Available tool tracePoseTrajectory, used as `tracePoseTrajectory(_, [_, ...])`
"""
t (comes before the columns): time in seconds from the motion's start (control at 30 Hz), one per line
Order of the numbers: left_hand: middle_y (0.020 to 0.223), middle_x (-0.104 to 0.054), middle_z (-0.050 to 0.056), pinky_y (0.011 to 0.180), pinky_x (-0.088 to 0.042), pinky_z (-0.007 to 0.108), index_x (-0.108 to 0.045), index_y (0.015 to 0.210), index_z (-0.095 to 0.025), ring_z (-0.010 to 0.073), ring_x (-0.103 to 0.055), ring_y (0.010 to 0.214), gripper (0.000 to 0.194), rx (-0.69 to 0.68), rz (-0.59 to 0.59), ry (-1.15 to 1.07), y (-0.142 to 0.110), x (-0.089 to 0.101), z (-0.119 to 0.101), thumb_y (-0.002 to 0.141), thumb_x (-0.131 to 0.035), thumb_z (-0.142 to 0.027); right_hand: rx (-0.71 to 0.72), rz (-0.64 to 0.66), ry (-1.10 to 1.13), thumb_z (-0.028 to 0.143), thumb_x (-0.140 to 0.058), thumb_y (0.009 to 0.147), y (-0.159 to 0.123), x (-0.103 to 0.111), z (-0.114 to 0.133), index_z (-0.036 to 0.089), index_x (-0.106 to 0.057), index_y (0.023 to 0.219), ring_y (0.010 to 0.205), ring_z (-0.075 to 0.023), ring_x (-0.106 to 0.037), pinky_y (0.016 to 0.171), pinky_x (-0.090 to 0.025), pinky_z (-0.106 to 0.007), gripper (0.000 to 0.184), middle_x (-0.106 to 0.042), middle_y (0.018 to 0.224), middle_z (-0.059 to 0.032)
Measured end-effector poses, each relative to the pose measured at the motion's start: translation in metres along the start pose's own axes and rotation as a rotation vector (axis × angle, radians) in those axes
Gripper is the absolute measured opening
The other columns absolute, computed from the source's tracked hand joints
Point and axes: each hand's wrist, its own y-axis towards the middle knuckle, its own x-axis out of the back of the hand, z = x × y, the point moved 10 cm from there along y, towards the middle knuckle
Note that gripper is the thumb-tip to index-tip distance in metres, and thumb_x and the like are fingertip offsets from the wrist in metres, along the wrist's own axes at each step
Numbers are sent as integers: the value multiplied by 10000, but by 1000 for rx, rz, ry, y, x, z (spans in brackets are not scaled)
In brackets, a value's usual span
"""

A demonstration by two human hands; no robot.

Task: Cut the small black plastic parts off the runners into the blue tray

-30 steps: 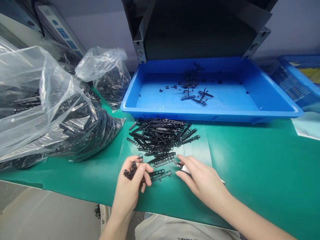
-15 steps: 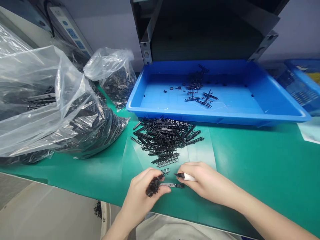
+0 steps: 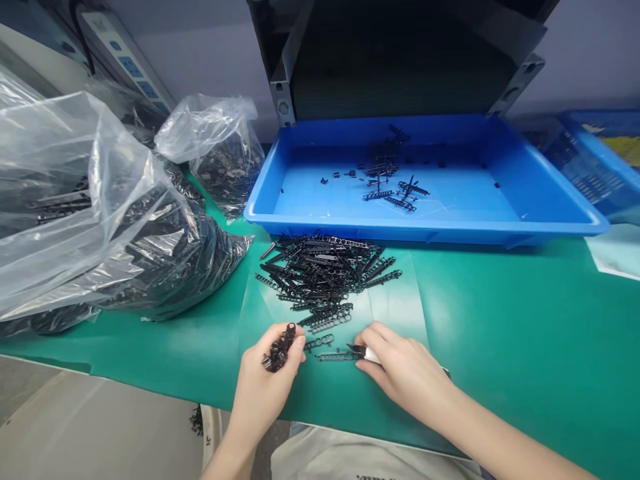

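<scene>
My left hand [image 3: 267,380] is closed around a bundle of short black plastic strips [image 3: 281,348], their ends poking up between thumb and fingers. A white-handled knife [image 3: 371,355] with a dark, pointed tip lies in the closed fingers of my right hand [image 3: 405,373]. One thin black strip [image 3: 334,357] reaches to my right fingertips, under the knife tip; whether they grip it I cannot tell. Close to my left fingertips is another strip with ring-shaped holes [image 3: 320,342]. Beyond both hands spreads a pile of similar black strips [image 3: 325,273] on a clear sheet.
Behind the pile stands a shallow blue tray [image 3: 420,232] with scattered black parts inside. Large clear plastic bags [image 3: 125,233] of black parts fill the left side. A dark metal-framed rack [image 3: 400,60] rises over the tray. The green table's [image 3: 500,333] front edge runs close below my hands.
My left hand has moved left and turned its bundle more upright, away from my right hand. The strip that stretched between the hands now lies by my right fingertips. The view has shifted slightly.
</scene>
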Motion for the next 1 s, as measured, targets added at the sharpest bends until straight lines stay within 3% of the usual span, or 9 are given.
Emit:
tracePoseTrajectory(0.17, [572, -556, -23, 468, -364, 218, -574, 765, -198, 120, -456, 484, 180, 19, 77, 3, 2, -8, 0, 785, -502, -362, 57, 16, 102, 125, -528, 801, 2, 9, 2, 202, -525, 902, 649, -182, -614, 519, -437, -285, 127, -589, 910, -33])
tracePoseTrajectory(0.33, [586, -529, -20, 505, -363, 212, -485, 596, -178, 109, -441, 530, 204, 9, 428, -101, -8, -45, -1, 739, -576, -291, 158, -5, 331, 112, -523, 811, -5, 31, 11, 214, -522, 870, 715, -140, -581, 617, -463, -261, 118, -565, 900, -13])
tracePoseTrajectory(0.5, [673, -590, -12, 413, -337, 177, -389, 718, -195, 63, -423, 444, 243, 226, 708, -498, -32, -85, 11, 698, -625, -247, 191, -77, 420, 118, -484, 823, -6, 38, 18, 225, -506, 863, 704, -134, -558, 595, -451, -257, 117, -553, 883, -5])
tracePoseTrajectory(0.57, [635, -600, -21, 375, -298, 161, -375, 800, -201, 48, -393, 390, 246, 256, 701, -546, -33, -90, 14, 727, -602, -257, 135, -127, 455, 165, -451, 850, -5, 39, 13, 221, -494, 880, 724, -146, -562, 620, -461, -280, 77, -553, 878, -12])
tracePoseTrajectory(0.63, [621, -592, -29, 362, -288, 152, -393, 879, -191, 45, -391, 383, 230, 261, 601, -548, -28, -86, 18, 750, -574, -249, 60, -145, 471, 230, -427, 872, -6, 37, 7, 215, -481, 955, 786, -166, -569, 666, -475, -315, 100, -554, 928, -35])
tracePoseTrajectory(0.73, [623, -568, -36, 372, -311, 148, -444, 920, -168, 45, -405, 413, 224, 243, 465, -516, -21, -76, 21, 749, -573, -235, 31, -72, 455, 272, -352, 902, -10, 29, 9, 218, -439, 1112, 888, -192, -564, 718, -486, -359, 233, -525, 1079, -71])
tracePoseTrajectory(0.83, [619, -541, -43, 383, -322, 148, -482, 906, -159, 44, -408, 432, 213, 233, 444, -472, -19, -75, 21, 737, -588, -231, 58, -7, 429, 241, -279, 918, -15, 23, 16, 236, -434, 1162, 882, -195, -566, 703, -496, -368, 290, -528, 1109, -66])
tracePoseTrajectory(1.0, [601, -501, -53, 387, -313, 161, -499, 898, -157, 46, -385, 432, 223, 213, 443, -475, -19, -75, 15, 717, -600, -239, 85, -35, 384, 220, -307, 911, -18, 23, 21, 239, -452, 1209, 931, -204, -556, 709, -500, -343, 332, -575, 1091, -56])
